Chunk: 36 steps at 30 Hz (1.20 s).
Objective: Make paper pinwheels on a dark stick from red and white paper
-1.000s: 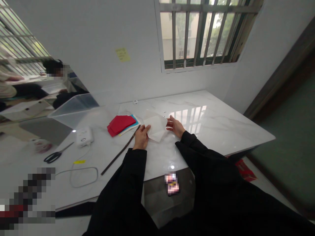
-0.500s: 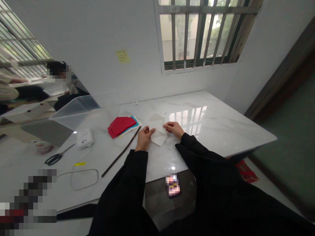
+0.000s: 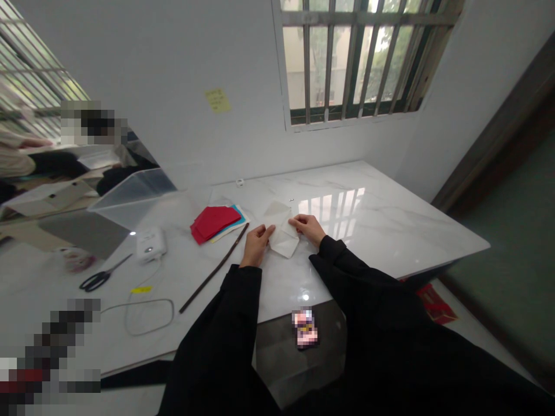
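Between my hands is a white sheet of paper (image 3: 284,237) with fold lines and flaps, held just over the marble-patterned table. My left hand (image 3: 256,244) pinches its left edge between thumb and fingers. On the opposite side, my right hand (image 3: 309,227) grips the right edge with closed fingertips. Left of my left hand lies a thin dark brown stick (image 3: 214,268). Behind the stick is a stack of red folded paper (image 3: 215,223), with blue paper (image 3: 237,212) and pale sheets showing underneath.
Black-handled scissors (image 3: 97,280), a white power adapter (image 3: 150,244) and its looped cable (image 3: 172,309) lie on the left. A clear plastic box (image 3: 130,196) stands behind them. A phone-like object (image 3: 305,328) is below the table edge. A person sits at far left.
The paper has shifted slightly to the right and turned a little, with both hands keeping hold of it. Other things on the table stay put.
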Available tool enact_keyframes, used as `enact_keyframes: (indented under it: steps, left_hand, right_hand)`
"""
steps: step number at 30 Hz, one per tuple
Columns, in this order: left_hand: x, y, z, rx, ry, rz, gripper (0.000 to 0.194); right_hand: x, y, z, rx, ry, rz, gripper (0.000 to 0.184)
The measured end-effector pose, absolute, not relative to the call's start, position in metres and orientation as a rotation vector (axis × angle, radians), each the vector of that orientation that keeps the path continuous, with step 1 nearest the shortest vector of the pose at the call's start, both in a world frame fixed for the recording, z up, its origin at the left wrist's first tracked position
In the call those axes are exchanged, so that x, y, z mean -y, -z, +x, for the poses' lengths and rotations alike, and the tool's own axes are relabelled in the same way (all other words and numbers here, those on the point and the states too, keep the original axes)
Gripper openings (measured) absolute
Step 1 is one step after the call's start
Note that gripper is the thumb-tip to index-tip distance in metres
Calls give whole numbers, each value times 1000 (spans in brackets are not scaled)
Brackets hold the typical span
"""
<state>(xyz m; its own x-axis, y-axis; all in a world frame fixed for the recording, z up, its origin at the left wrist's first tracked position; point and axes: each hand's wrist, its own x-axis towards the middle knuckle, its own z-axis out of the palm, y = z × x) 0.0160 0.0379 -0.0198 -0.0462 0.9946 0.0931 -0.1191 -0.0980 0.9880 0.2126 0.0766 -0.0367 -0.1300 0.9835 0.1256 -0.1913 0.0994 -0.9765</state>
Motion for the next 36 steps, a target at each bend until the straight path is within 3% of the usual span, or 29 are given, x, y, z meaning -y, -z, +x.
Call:
enact_keyframes:
  steps: [12,23,36]
  left_hand:
    - [-36,20,16,-1143,-1345,1254,75]
    - [-35,18,16,-1334,-1308,1379,61]
    - [-33,16,16,-1296,-1319,1353,65]
  right_hand:
    - [-78,39,210,1339,-1251,-957,52]
    - [-69,29,211,1396,-1245,-923,49]
    - [-72,34,211,1466,-1297,-918,45]
